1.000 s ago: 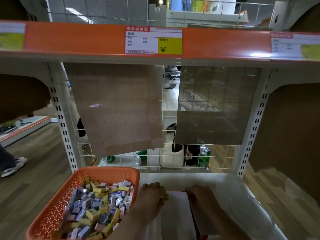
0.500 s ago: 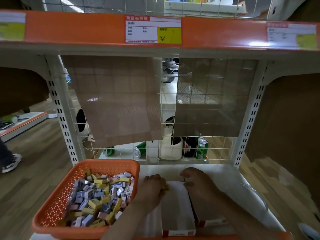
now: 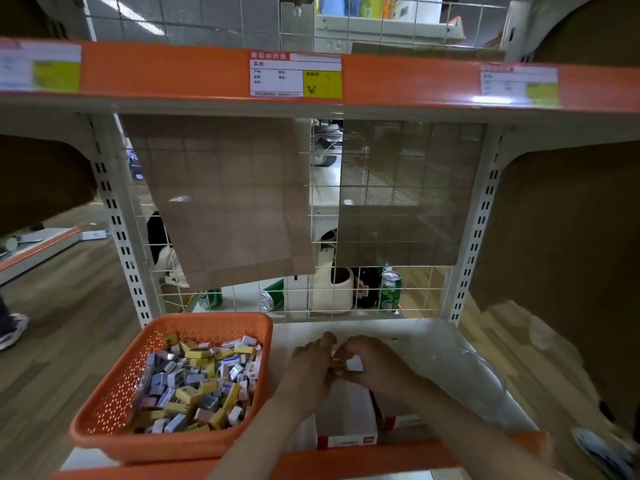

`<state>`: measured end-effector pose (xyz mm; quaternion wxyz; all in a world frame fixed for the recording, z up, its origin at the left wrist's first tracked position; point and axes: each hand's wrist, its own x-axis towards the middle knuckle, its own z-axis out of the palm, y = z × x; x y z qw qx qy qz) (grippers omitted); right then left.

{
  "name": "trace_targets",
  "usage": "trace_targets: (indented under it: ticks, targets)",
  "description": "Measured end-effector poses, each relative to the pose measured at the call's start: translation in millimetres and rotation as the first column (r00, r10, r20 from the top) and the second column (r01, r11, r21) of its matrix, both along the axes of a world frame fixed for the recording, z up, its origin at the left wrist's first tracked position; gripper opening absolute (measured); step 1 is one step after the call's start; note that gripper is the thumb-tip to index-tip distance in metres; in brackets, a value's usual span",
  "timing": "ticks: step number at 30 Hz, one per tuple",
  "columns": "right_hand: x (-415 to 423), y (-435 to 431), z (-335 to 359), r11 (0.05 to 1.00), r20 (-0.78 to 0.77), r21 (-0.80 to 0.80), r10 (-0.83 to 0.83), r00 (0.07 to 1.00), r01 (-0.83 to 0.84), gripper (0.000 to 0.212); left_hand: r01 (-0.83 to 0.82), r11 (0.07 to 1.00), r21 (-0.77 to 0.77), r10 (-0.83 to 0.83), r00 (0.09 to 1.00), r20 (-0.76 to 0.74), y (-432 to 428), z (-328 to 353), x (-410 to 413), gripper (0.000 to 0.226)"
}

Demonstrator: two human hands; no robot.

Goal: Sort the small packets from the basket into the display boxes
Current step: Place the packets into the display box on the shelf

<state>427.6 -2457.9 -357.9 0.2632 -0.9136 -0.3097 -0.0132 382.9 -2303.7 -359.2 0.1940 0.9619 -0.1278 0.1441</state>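
Sorting step: left hand [image 3: 308, 372] pinches a yellow packet [image 3: 337, 367], right hand [image 3: 379, 370] a white packet [image 3: 355, 363]. Next, each needs its matching display box [image 3: 346, 417].

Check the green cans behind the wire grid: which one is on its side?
The middle can, its silver end facing the camera. The right can stands upright; the left can, partly hidden, looks upright too.

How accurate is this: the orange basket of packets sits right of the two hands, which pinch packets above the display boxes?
Wrong side. The head view shows the orange basket left of the left hand and right hand; they do pinch packets above the display boxes.
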Motion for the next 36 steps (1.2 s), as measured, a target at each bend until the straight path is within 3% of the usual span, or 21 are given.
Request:
trace_targets:
  ticks: [3, 6, 9, 11, 13, 16, 19, 22, 25, 27, 31, 35, 36]
  targets:
    - [9, -18, 3, 0.997, 0.019, -0.070, -0.015, 1.000, 0.016, 0.027, -0.102, 0.993, 0.060, 0.099, 0.994, 0.048, -16, -6, -5, 0.057]
    - [25, -44, 4, 0.989, 0.009, -0.063, -0.135, 0.991, 0.135, 0.020, -0.115, 0.987, 0.111, 0.110, 0.992, 0.059, -41, -27, -17, 0.055]
    - [43, -64, 0, 0.955, 0.088, -0.164, -0.235, 0.968, 0.247, 0.018, -0.007, 0.995, 0.100, -0.014, 0.979, 0.201, -72, -63, -25, 0.018]
    - [53, -69, -5, 0.931, 0.140, -0.233, -0.255, 0.957, 0.282, 0.015, -0.001, 0.991, 0.136, -0.039, 0.955, 0.294, -88, -85, -29, 0.014]
    - [62, -69, -11, 0.902, 0.178, -0.314, -0.252, 0.951, 0.297, 0.012, 0.012, 0.997, 0.072, -0.026, 0.978, 0.205, -93, -94, -30, 0.015]
    - [72, -67, -23, 0.854, 0.196, -0.412, -0.259, 0.946, 0.319, 0.017, 0.080, 0.996, -0.027, -0.074, 0.980, 0.184, -101, -108, -19, 0.028]
    - [77, -63, -28, 0.785, 0.212, -0.519, -0.264, 0.941, 0.337, 0.028, 0.086, 0.996, -0.002, -0.083, 0.972, 0.221, -100, -110, -11, 0.035]
    - [75, -58, -29, 0.731, 0.221, -0.593, -0.256, 0.941, 0.338, 0.031, 0.147, 0.988, 0.043, -0.151, 0.982, 0.111, -96, -89, -3, 0.031]
    - [71, -57, -30, 0.718, 0.213, -0.603, -0.276, 0.937, 0.348, 0.030, 0.165, 0.975, 0.149, -0.174, 0.983, 0.054, -89, -68, 7, 0.020]
    - [72, -54, -29, 0.727, 0.207, -0.600, -0.262, 0.943, 0.334, 0.028, 0.265, 0.945, 0.192, -0.266, 0.964, -0.020, -87, -66, 7, 0.034]
    - [72, -55, -36, 0.747, 0.228, -0.575, -0.246, 0.942, 0.334, 0.025, 0.347, 0.931, 0.114, -0.341, 0.937, -0.070, -83, -67, -4, 0.062]
    - [76, -54, -39, 0.736, 0.265, -0.576, -0.244, 0.933, 0.356, 0.030, 0.325, 0.944, 0.063, -0.313, 0.938, -0.146, -79, -65, -1, 0.044]
    - [77, -53, -41, 0.728, 0.274, -0.582, -0.244, 0.930, 0.362, 0.030, 0.331, 0.942, 0.052, -0.321, 0.937, -0.139, -79, -65, -1, 0.049]
